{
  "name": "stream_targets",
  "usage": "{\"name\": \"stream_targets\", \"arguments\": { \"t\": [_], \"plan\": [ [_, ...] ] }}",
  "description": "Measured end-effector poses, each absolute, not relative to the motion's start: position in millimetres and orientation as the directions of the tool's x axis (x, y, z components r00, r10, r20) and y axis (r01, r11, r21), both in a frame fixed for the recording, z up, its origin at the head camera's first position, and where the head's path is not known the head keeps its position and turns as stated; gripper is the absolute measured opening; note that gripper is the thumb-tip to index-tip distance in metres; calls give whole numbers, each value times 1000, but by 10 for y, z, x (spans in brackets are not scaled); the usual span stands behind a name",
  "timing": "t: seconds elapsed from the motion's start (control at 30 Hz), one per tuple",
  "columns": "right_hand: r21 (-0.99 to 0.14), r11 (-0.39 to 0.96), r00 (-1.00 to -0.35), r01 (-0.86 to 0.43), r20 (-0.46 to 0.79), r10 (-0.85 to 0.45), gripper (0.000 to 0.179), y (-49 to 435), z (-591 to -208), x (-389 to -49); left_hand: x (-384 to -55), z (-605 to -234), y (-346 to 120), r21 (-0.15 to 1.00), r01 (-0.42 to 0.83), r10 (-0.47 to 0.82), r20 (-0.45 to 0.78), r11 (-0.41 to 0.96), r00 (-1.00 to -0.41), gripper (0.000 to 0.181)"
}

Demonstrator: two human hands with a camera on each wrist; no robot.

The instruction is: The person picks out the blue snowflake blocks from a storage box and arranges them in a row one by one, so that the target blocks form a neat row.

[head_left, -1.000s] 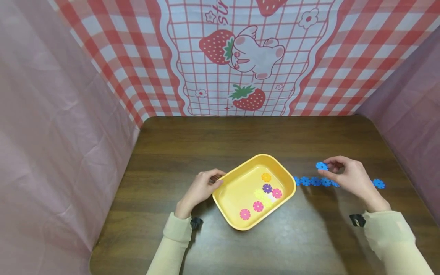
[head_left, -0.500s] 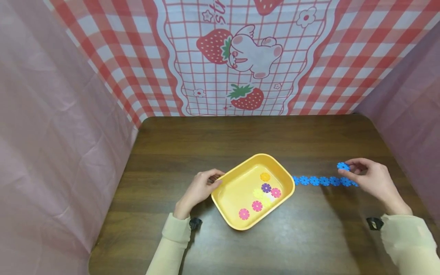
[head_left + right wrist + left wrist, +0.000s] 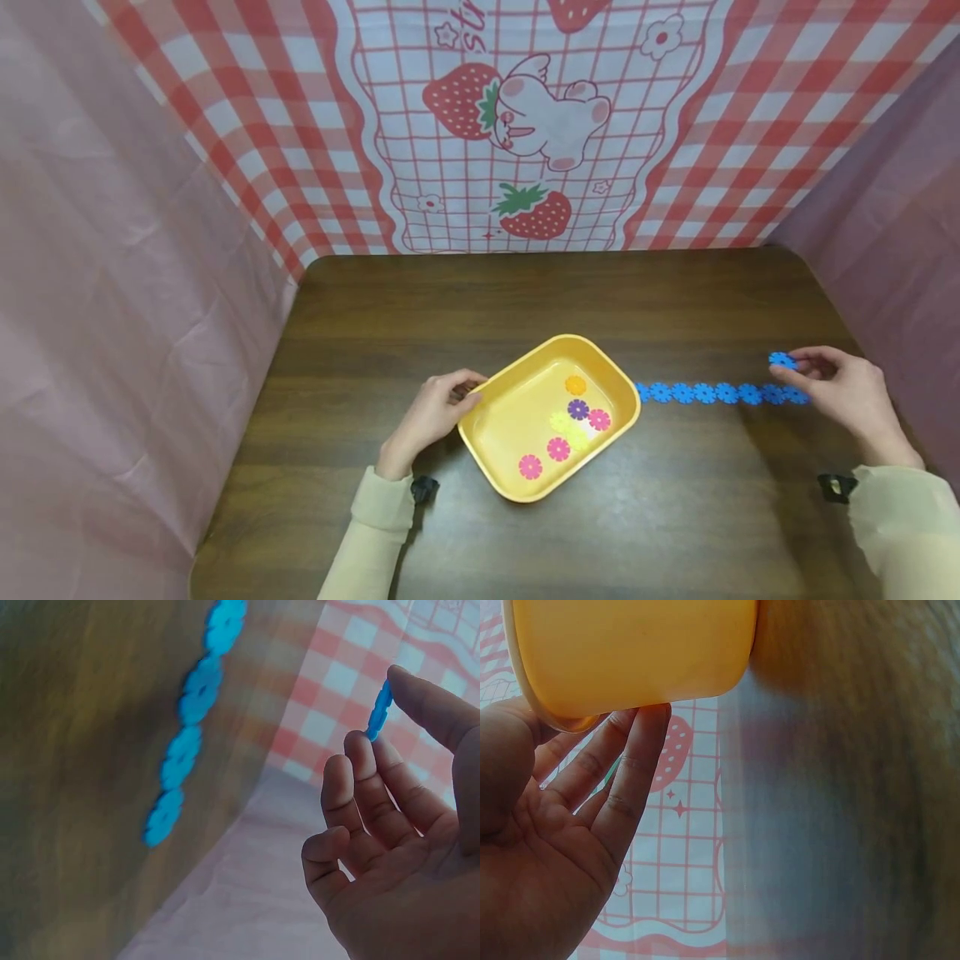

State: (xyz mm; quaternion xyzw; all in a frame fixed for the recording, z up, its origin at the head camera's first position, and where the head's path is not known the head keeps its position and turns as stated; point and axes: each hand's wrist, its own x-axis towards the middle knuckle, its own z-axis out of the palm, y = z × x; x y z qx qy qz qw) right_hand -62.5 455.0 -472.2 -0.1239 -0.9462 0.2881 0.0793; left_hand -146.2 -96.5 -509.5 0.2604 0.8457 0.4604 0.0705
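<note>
My left hand holds the yellow tray by its left rim, thumb over the edge and fingers against the outer wall, as the left wrist view shows. My right hand pinches a blue flower-shaped disc between thumb and fingertips, raised above the table; the right wrist view has this pinched blue disc edge-on. Below it, a row of blue flower-shaped discs runs rightward from the tray's right side, its far end partly behind my hand. The row's end disc shows in the right wrist view.
Inside the tray lie pink discs, a purple disc, an orange disc and pale yellow ones in glare. The brown wooden table meets a red checked cloth behind and pink curtains at the sides.
My right hand has moved right along the row, carrying the blue disc, and more of the row shows. The left hand still holds the tray, and the head view has shifted slightly.
</note>
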Motion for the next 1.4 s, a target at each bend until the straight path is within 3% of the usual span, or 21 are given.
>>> {"name": "stream_targets", "arguments": {
  "t": [0.57, 0.87, 1.4],
  "plan": [
    [-491, 757, -883, 430, -56, 466, 69, 5004, -4937, -448, -1466, -5077, -958, 815, 358, 506, 93, 456, -857, 19],
    [-478, 744, -859, 468, -48, 510, 66, 5264, -5065, -399, -1462, -5087, -961, 814, 351, 499, 88, 462, -862, 20],
    [-466, 770, -883, 436, -57, 465, 61, 5467, -5270, -317, -1461, -5097, -960, 818, 345, 495, 85, 461, -865, 20]
  ]
}}
